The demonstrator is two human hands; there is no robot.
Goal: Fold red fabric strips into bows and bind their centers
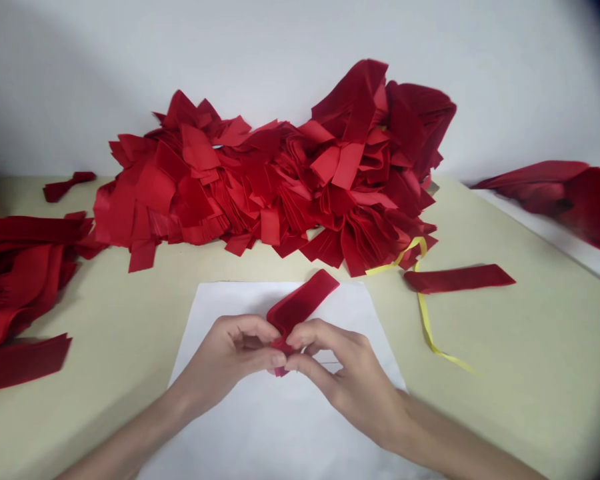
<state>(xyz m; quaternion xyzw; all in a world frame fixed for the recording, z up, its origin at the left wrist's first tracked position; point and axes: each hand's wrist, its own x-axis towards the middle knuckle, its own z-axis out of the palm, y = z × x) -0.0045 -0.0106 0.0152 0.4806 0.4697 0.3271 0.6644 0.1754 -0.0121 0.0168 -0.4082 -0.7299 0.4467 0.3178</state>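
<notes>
A strip of red velvety fabric is pinched between my two hands above a white sheet of paper. My left hand grips its lower part from the left, thumb and fingers closed on it. From the right, my right hand pinches the same spot, its fingertips almost touching the left ones. The fabric looks gathered between the fingertips, with the long end pointing up and to the right and a short end showing below. Part of the gathered piece is hidden by the fingers.
A big heap of red fabric pieces lies along the wall. More red fabric is at the left, with a small red bow behind. Right of the paper are a folded red strip and yellow ribbon. Red fabric lies far right.
</notes>
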